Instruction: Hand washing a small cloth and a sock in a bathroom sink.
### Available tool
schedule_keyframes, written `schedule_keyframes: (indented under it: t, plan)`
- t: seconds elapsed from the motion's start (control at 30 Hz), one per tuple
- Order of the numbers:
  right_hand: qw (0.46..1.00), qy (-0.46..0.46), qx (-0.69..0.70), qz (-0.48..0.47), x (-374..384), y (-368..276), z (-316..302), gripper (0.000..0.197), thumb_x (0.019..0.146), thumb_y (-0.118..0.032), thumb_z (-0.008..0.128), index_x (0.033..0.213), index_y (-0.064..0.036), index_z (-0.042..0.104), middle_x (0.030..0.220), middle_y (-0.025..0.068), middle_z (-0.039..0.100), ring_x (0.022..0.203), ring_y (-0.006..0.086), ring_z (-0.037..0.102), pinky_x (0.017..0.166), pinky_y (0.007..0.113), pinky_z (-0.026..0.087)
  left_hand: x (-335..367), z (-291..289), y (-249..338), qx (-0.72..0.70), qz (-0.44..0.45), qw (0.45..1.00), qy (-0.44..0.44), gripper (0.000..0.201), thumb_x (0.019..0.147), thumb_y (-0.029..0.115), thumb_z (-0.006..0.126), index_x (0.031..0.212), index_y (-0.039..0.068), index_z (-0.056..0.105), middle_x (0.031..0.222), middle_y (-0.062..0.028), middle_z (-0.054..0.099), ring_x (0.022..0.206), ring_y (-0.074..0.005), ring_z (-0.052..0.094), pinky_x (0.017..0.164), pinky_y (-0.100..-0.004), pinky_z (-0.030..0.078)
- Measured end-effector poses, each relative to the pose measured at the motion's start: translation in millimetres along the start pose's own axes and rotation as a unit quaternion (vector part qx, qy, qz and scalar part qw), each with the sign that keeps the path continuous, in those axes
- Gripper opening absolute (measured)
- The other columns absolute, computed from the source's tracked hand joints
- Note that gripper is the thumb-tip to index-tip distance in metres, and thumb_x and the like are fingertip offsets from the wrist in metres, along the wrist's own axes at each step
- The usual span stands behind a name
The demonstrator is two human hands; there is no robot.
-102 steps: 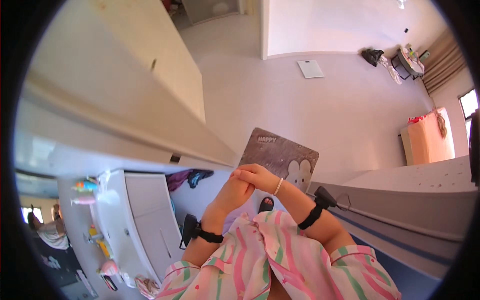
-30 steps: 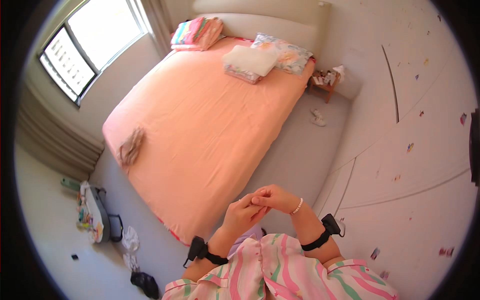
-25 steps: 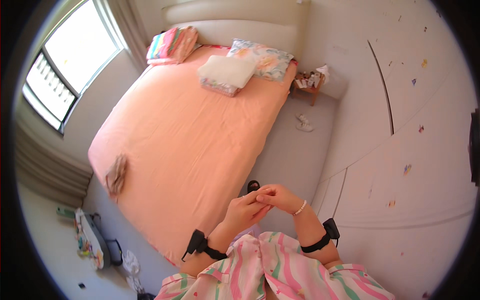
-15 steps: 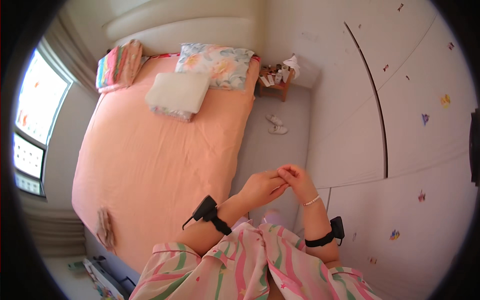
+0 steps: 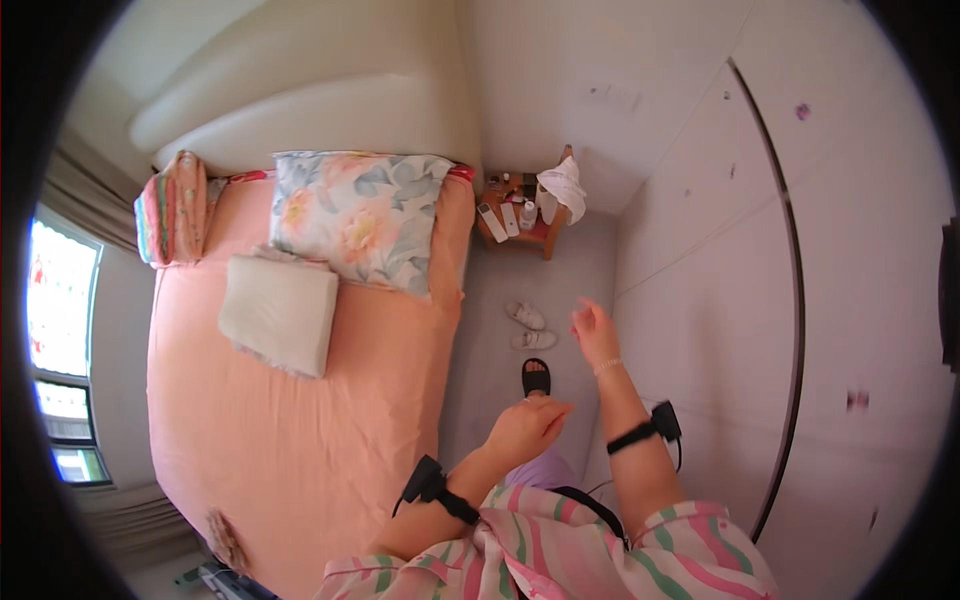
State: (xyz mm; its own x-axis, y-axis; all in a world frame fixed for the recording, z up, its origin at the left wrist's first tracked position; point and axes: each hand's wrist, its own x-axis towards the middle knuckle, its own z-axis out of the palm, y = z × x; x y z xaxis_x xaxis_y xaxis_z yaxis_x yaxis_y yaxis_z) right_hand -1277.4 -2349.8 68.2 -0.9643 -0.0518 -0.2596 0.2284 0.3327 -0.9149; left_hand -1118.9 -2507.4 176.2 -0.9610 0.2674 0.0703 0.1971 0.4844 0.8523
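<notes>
My left hand (image 5: pixel 528 430) hangs in front of my body with its fingers loosely bent and pointing right. Nothing shows in it. A little farther forward and to the right, my right hand (image 5: pixel 594 334) is raised, half curled, one finger stretched forward; it too looks bare. The two hands are apart and touch no object. Beyond the left hand, one foot in a black slipper (image 5: pixel 537 376) is on the floor. Past it lie white shoes (image 5: pixel 534 341), close to the right hand in the picture.
On the left is a bed (image 5: pixel 380 430) with a peach sheet, a floral pillow (image 5: pixel 365 215), a white folded stack (image 5: pixel 280 312) and a striped bundle (image 5: pixel 172 215). A small wooden stand (image 5: pixel 548 240) holds bottles, boxes and a white cloth (image 5: pixel 563 188). A pale panelled wall (image 5: pixel 700 330) runs along the right.
My hands, joined before, have come apart. The view has moved forward, so the pillow, stand and shoes look nearer. A slippered foot now shows.
</notes>
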Motion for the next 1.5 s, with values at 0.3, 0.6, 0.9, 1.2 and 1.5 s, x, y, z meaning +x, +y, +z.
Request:
schedule_keyframes:
  t: [0.3, 0.6, 0.9, 1.2, 1.5]
  plan:
    - [0.978, 0.043, -0.197, -0.058, 380, 130, 57, 0.040, 0.089, -0.027, 0.063, 0.125, -0.0086, 0.060, 0.116, 0.0162, 0.066, 0.105, 0.0303, 0.064, 0.091, 0.042, 0.049, 156, 2, -68, -0.044, -0.190, 0.980, 0.028, 0.018, 0.091, 0.013, 0.058, 0.105, 0.006, 0.068, 0.096, -0.0123, 0.070, 0.088, -0.0346, 0.066, 0.078, -0.0419, 0.053]
    - [0.985, 0.132, 0.082, 0.081, 443, 98, 28, 0.031, 0.089, -0.028, 0.062, 0.107, -0.0027, 0.066, 0.094, 0.0044, 0.065, 0.081, 0.0156, 0.056, 0.076, 0.028, 0.043, 172, -10, -89, -0.050, -0.250, 0.966, 0.050, 0.018, 0.090, 0.012, 0.060, 0.106, 0.007, 0.067, 0.093, -0.0140, 0.070, 0.087, -0.0371, 0.065, 0.075, -0.0426, 0.053]
    - [0.751, -0.496, 0.394, 0.189, 62, -110, 15, 0.015, 0.095, -0.021, 0.059, 0.096, -0.0064, 0.064, 0.090, -0.0004, 0.062, 0.084, 0.0114, 0.060, 0.074, 0.027, 0.050, 77, -84, -11, -0.101, -0.198, 0.949, 0.225, 0.068, 0.092, 0.023, 0.063, 0.150, 0.009, 0.031, 0.151, -0.0193, 0.035, 0.135, -0.0365, 0.040, 0.105, -0.0438, 0.040]
    - [0.599, -0.776, 0.099, 0.171, -231, -196, 141, 0.030, 0.099, -0.023, 0.053, 0.113, 0.0006, 0.065, 0.112, 0.0112, 0.067, 0.103, 0.0196, 0.066, 0.088, 0.032, 0.052, -277, -90, 77, -0.078, -0.187, 0.900, 0.386, 0.035, 0.095, 0.018, 0.058, 0.126, 0.003, 0.054, 0.115, -0.0166, 0.057, 0.108, -0.0343, 0.056, 0.092, -0.0410, 0.044]
    - [0.415, -0.904, -0.101, 0.007, -637, -160, 293, 0.062, 0.091, -0.024, 0.069, 0.142, -0.0048, 0.040, 0.124, 0.0076, 0.057, 0.110, 0.0156, 0.058, 0.085, 0.032, 0.053, -652, 19, 203, -0.243, -0.200, 0.542, 0.779, 0.043, 0.103, 0.041, 0.045, 0.095, 0.002, 0.062, 0.083, -0.0015, 0.062, 0.073, -0.0104, 0.055, 0.064, -0.0255, 0.044]
